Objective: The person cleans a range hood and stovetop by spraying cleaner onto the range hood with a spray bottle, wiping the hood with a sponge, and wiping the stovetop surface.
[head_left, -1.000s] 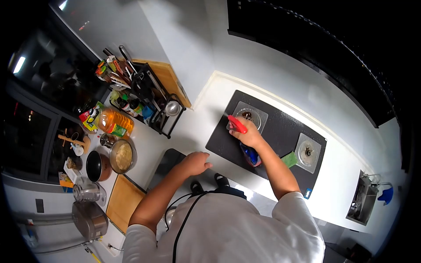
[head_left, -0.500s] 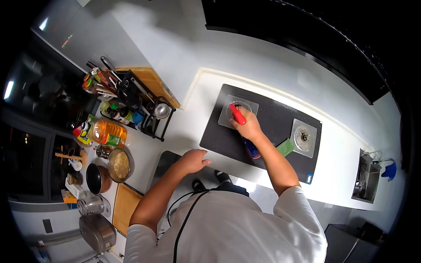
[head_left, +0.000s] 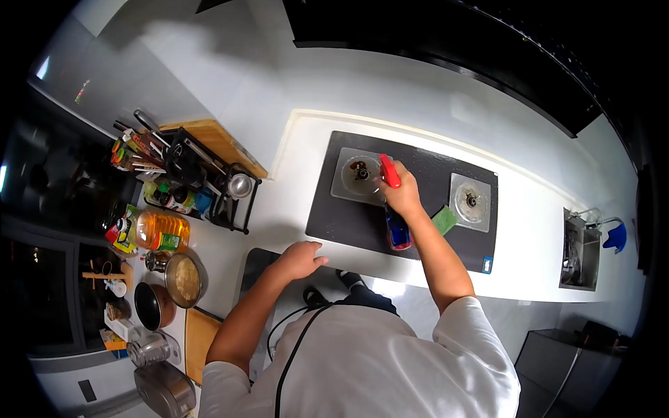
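My right hand [head_left: 403,194] is wrapped around the neck of a spray bottle [head_left: 398,232] with a red trigger head and a blue body. The bottle is over the black gas cooktop [head_left: 355,221], just right of the left burner [head_left: 361,174]. Brown residue shows around that burner's centre. A green scouring pad [head_left: 444,220] lies on the cooktop near my right forearm, left of the right burner [head_left: 471,200]. My left hand [head_left: 300,261] is near the counter's front edge, empty, with thumb and fingers apart. Whether it touches the edge I cannot tell.
A black rack [head_left: 240,209] of utensils and bottles stands left of the cooktop. An oil jug [head_left: 162,231], a metal bowl of pale food [head_left: 187,280] and a dark pot [head_left: 155,305] sit on the left counter. At the far right is a sink [head_left: 580,251].
My right hand has moved the spray bottle to the right, off the left burner, whose centre now shows. More of the blue body is visible. My left hand stays near the counter edge.
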Motion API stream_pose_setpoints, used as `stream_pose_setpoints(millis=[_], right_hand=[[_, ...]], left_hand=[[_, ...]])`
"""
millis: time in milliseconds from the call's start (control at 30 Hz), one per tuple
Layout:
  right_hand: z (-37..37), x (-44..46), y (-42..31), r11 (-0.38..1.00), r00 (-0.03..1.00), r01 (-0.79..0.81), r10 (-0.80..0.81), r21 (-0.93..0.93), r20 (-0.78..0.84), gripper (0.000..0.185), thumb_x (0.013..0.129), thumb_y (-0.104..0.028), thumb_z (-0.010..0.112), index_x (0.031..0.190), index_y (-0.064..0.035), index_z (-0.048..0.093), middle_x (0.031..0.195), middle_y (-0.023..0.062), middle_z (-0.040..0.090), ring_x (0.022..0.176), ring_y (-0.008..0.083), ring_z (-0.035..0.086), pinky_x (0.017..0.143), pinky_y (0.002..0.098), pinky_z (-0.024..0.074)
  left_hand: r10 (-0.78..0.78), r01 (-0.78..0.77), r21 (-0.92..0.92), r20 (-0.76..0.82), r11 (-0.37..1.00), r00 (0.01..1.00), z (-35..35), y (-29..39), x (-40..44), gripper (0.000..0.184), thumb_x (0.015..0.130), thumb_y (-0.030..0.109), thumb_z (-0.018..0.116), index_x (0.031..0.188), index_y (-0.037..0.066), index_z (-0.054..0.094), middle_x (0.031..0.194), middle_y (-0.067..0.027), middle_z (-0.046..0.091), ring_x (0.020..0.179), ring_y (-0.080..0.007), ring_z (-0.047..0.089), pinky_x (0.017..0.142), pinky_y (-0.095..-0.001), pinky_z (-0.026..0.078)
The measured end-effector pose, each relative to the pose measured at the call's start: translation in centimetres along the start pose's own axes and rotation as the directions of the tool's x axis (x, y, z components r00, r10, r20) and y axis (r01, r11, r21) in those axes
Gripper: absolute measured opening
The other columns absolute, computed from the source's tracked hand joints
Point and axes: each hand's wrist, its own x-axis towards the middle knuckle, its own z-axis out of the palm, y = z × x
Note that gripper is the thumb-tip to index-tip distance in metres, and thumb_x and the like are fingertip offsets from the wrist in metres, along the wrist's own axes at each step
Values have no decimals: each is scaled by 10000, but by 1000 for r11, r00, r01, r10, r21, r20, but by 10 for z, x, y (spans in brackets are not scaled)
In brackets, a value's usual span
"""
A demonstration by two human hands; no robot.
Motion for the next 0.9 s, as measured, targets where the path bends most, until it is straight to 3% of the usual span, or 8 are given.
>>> stream_pose_setpoints(millis=[67, 267, 400, 500, 533, 700, 833, 900], right_hand=[[-8, -3, 2, 1000, 999, 16, -15, 18, -48, 324, 819, -158, 810, 1086, -40, 670, 939, 184, 737, 906, 378, 724, 825, 422, 563], [-43, -9, 28, 971, 961, -239, 235, -10, -146, 350, 818, -193, 831, 1091, -36, 677, 950, 169, 733, 888, 355, 716, 819, 421, 558], [-59, -18, 63, 983, 939, -183, 184, 32, -291, 328, 824, -212, 838, 1045, -30, 680, 850, 139, 723, 779, 307, 707, 755, 401, 554], [-87, -28, 70, 923, 870, -371, 382, 97, -310, 309, 830, -200, 833, 1033, -28, 676, 814, 123, 705, 701, 240, 690, 687, 374, 545], [-93, -29, 84, 925, 862, -363, 379, 112, -336, 283, 840, -189, 828, 1019, -31, 676, 800, 101, 696, 651, 185, 665, 640, 350, 533], [-133, -40, 104, 925, 781, -313, 380, 217, -495, 337, 837, -166, 839, 1067, 15, 671, 816, 90, 688, 653, 182, 679, 585, 326, 538], [-171, -53, 106, 851, 666, -498, 498, 167, -555, 271, 852, -95, 820, 1054, -5, 662, 820, 43, 654, 682, 143, 640, 600, 305, 543], [-186, -61, 121, 863, 636, -446, 492, 237, -595, 269, 859, -103, 822, 1051, 0, 663, 822, 39, 653, 680, 139, 633, 608, 306, 544]], left_hand=[[6, -6, 3, 1, 1000, 1000, 2, -3, 1, 574, 970, 393, 676, 1345, -38, 624, 1286, -268, 671, 1197, -418, 641, 1045, -456, 495], [33, -33, -21, -25, 999, 999, 4, -9, 3, 552, 960, 375, 686, 1319, -40, 636, 1240, -276, 682, 1161, -421, 653, 995, -459, 512], [27, -27, 4, 32, 1000, 999, -1, 0, 5, 570, 975, 389, 662, 1343, -45, 624, 1287, -268, 669, 1205, -420, 634, 1051, -455, 490], [20, -20, -5, 54, 1000, 998, -2, 5, 10, 567, 978, 388, 658, 1341, -46, 626, 1292, -269, 666, 1208, -419, 633, 1055, -452, 488], [38, -38, -7, 30, 999, 999, -1, 3, 12, 560, 970, 379, 670, 1333, -46, 631, 1277, -270, 672, 1190, -420, 641, 1034, -455, 496], [81, -81, 6, -8, 997, 997, 0, 3, 16, 544, 955, 357, 692, 1319, -44, 638, 1253, -271, 681, 1155, -422, 660, 998, -458, 512], [68, -68, -9, -10, 998, 998, 0, 3, 17, 549, 959, 357, 692, 1327, -46, 632, 1264, -265, 682, 1161, -411, 663, 1004, -451, 515], [86, -86, -14, -15, 996, 996, 1, 3, 19, 551, 963, 358, 691, 1332, -46, 628, 1270, -262, 681, 1169, -403, 664, 1005, -447, 517]])
